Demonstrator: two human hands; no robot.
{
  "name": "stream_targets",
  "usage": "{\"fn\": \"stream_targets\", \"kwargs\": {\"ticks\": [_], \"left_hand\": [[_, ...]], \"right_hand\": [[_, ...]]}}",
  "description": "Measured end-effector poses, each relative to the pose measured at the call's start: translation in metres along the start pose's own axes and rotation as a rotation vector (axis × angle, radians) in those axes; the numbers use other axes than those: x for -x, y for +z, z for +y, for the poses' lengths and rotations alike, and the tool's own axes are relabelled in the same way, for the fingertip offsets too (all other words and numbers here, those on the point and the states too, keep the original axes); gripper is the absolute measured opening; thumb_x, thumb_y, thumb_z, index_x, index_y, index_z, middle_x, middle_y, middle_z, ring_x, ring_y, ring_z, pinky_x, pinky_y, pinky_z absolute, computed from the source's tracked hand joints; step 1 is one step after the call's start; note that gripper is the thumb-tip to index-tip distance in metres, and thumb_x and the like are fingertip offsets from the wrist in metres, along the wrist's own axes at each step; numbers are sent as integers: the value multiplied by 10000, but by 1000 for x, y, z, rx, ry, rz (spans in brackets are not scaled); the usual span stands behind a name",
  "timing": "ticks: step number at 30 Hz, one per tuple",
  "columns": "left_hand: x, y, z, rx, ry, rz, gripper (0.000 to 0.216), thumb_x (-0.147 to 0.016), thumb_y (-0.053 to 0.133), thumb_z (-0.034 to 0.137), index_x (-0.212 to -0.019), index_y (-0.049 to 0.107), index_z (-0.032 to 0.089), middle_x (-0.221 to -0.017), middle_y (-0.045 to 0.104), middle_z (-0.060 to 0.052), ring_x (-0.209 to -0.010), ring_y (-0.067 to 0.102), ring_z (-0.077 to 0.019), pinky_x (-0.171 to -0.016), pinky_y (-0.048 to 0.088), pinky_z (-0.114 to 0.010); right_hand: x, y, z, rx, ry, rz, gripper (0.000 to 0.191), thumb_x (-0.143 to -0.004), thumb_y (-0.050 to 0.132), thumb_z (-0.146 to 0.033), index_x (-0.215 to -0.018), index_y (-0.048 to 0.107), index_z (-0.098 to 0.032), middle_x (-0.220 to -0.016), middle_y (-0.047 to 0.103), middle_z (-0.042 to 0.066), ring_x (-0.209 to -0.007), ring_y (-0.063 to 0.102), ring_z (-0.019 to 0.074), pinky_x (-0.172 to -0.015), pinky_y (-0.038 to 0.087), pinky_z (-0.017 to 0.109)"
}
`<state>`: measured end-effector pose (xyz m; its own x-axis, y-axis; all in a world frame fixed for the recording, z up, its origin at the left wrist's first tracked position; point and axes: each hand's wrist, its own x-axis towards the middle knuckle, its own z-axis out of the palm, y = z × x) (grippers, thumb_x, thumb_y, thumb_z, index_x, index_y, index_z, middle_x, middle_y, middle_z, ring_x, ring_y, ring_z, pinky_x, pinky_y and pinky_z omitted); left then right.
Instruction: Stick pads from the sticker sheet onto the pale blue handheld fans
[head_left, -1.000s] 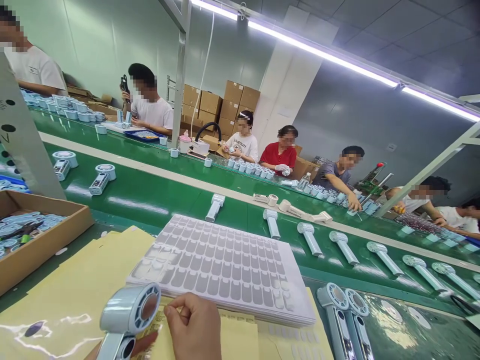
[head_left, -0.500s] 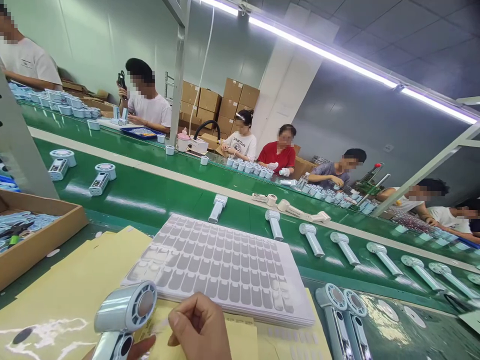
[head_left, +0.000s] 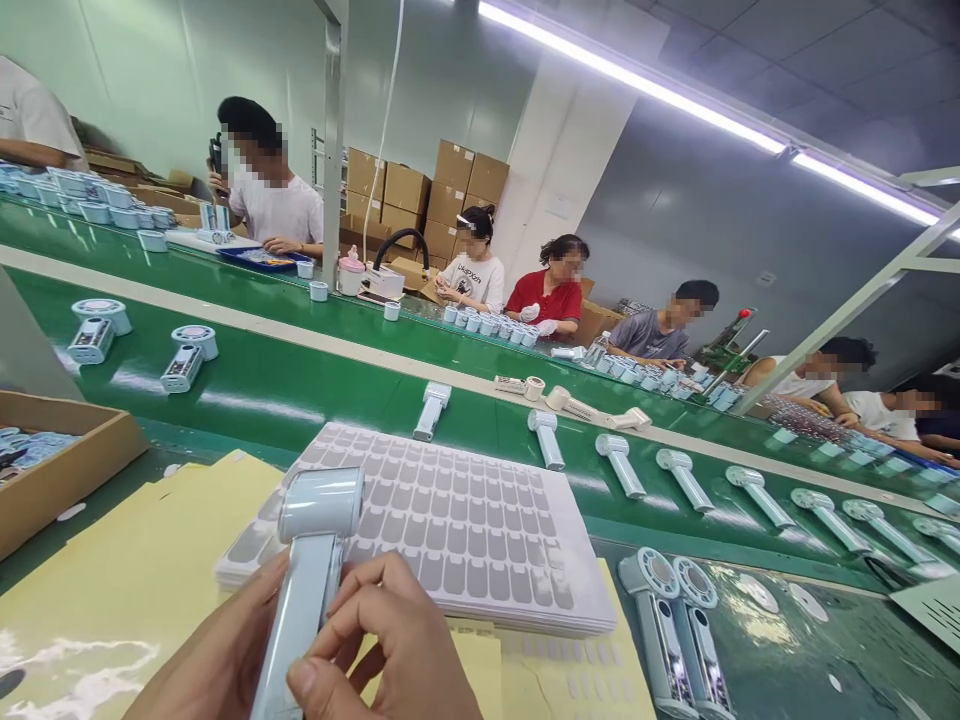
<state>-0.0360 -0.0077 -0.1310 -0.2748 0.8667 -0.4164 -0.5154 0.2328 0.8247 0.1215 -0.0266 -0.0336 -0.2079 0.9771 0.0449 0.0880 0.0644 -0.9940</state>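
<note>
My left hand [head_left: 221, 645] is closed around the handle of a light blue handheld fan [head_left: 321, 505], held upright and leaning slightly with its round head at the top. From the other side my right hand [head_left: 401, 640] presses on the handle, thumb on its face and bent fingers along its right edge. Whether a small sticker is under those fingertips I cannot tell. Right behind the fan lies a stack of white sheets [head_left: 551, 590] printed with rows of grey rounded labels. Yellow backing paper [head_left: 169, 560] is spread beneath and to the left.
Two more fans [head_left: 667, 640] lie side by side on the right. Along the green conveyor belt [head_left: 262, 385] a row of fans is spaced out. A cardboard box [head_left: 90, 460] of blue parts stands at left. Several co-workers [head_left: 547, 290] sit across the belt.
The fan has risen, moved right and turned so its handle's plain side faces me. My right hand, apart from it before, now touches the handle. The camera view has shifted slightly.
</note>
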Motion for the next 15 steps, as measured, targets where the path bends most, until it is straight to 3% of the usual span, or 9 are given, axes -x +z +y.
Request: {"fn": "stream_targets", "kwargs": {"ticks": [4,9,12,15], "left_hand": [[0,13,4,-19,30,93,445,-449,806,438,-892,770,464,-1245,735,230,-1436,465,-177,-799,546,-132],[24,49,43,-27,-200,2,456,-357,912,491,-781,767,404,-1226,764,162,-1513,319,-174,-789,541,-116],[30,62,53,-17,-197,37,470,-288,906,386,-732,752,390,-1182,780,137,-1522,298,-184,-844,532,-142],[26,63,51,-33,-206,40,444,-300,889,396,-719,743,387,-1234,763,118,-1536,275,-220,-925,529,-213]], "right_hand": [[-3,-5,-5,110,23,11,199,-703,741,-46,-686,626,-207,-943,578,-41,-628,538,66,-525,423,163],[-7,-6,-8,158,44,45,211,-732,753,-54,-673,616,-203,-935,574,-52,-637,541,71,-567,422,193],[-8,-4,-8,176,32,79,224,-726,752,-36,-668,615,-204,-920,574,-58,-625,536,68,-564,413,198],[-10,-3,-6,188,24,98,234,-703,763,-34,-660,612,-208,-909,574,-64,-609,530,65,-552,401,202]]}}
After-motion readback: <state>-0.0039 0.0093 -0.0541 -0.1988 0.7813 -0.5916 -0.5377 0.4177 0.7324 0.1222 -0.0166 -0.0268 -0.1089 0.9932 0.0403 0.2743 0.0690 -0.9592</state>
